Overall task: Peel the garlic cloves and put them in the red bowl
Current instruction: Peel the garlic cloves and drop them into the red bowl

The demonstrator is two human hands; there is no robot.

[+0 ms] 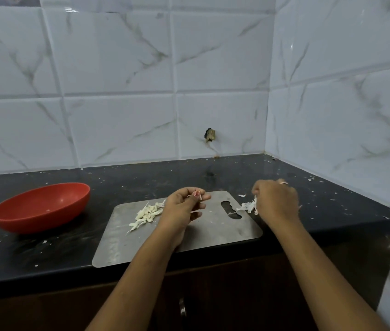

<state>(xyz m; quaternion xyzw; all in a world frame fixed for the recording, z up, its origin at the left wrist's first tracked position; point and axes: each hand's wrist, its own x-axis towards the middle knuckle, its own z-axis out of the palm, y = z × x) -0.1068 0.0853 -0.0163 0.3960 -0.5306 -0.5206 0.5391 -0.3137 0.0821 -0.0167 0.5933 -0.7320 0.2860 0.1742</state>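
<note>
Counter [46,254]: black speckled stone strewn with white flakes, meeting marbled wall tiles [117,68] in a corner at 2 o'clock.
Steel board [213,230]: at the counter's front edge.
Red bowl [34,223]: 9 o'clock from the board.
Garlic cloves [147,215]: heaped at the board's 10 o'clock.
Left hand [183,206]: pinches one clove [197,194].
Right hand [276,199]: grips loose skins [248,207] at the board's 3 o'clock edge.

Dim cool light; glare on rt tiles [356,68]; edges maybe warped.
</note>
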